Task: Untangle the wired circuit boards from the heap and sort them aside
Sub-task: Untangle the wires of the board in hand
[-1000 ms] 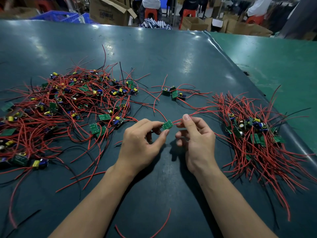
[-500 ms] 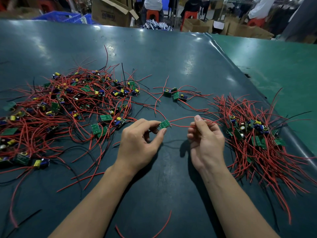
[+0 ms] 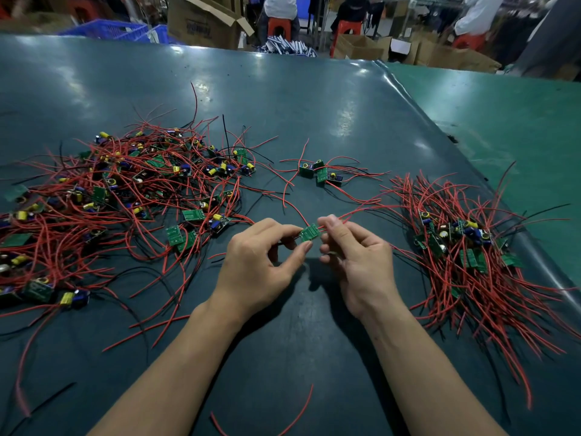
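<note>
Far beyond the fingertips, an open cardboard box (image 3: 204, 22), blue crates (image 3: 107, 29) to its left, red stools (image 3: 279, 24) with seated people, more cartons (image 3: 358, 47) rightward.

We work at a dark teal table (image 3: 314, 99) with a glossy surface. On its left lies a large tangled heap (image 3: 119, 196) of red-wired circuit boards. On the right lies a second pile (image 3: 465, 247). Between them, further back, sits a small cluster (image 3: 319, 173) of boards. One loose red wire (image 3: 295, 416) lies near the front edge.
</note>
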{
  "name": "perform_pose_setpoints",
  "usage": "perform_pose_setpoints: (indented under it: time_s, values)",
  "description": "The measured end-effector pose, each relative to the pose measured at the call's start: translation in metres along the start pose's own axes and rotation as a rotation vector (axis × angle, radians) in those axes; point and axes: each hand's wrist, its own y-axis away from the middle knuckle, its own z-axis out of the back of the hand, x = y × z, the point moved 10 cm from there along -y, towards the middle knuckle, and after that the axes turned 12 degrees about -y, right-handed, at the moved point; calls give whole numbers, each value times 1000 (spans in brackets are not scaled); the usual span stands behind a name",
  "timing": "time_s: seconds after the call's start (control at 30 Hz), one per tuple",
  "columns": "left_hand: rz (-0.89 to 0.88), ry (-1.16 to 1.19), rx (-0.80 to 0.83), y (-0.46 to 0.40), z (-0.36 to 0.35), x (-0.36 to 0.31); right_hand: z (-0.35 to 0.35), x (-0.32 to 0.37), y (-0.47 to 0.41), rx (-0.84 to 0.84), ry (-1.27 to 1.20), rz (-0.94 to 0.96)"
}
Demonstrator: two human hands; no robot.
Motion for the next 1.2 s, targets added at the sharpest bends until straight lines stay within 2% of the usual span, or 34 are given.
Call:
perform_pose_setpoints:
  time_s: [0.13,0.3,0.5,0.57,0.63,0.73,0.8,0.83,0.93,1.07,1.2]
  values:
    - [-17,5,-14,-1,-1,-4,17,19,-5,-130,9,140]
    - [-35,3,-32,-1,3,-4,46,43,-9,-296,-97,259]
    - [-76,-1,-26,-2,2,-9,60,45,-8,-421,-114,276]
    - [-90,13,-21,0,0,-13,62,38,-15,-391,-224,178]
    - [-65,15,-57,0,6,-8,47,26,-19,-254,-199,24]
    - [-112,-81,-38,-2,11,-3,5,-1,-10,104,184,-150]
    - [-190,-135,46,-1,5,-10,-16,-13,2,296,391,-133]
    - [-212,-134,84,0,1,-12,-21,-13,6,340,433,-95]
    - [-213,-114,74,-1,4,-9,-21,-1,6,328,421,15]
    - [-186,-204,-94,-8,27,3,-14,19,2,213,364,159]
    - [-75,-303,-238,-9,48,24,13,52,1,-44,219,356]
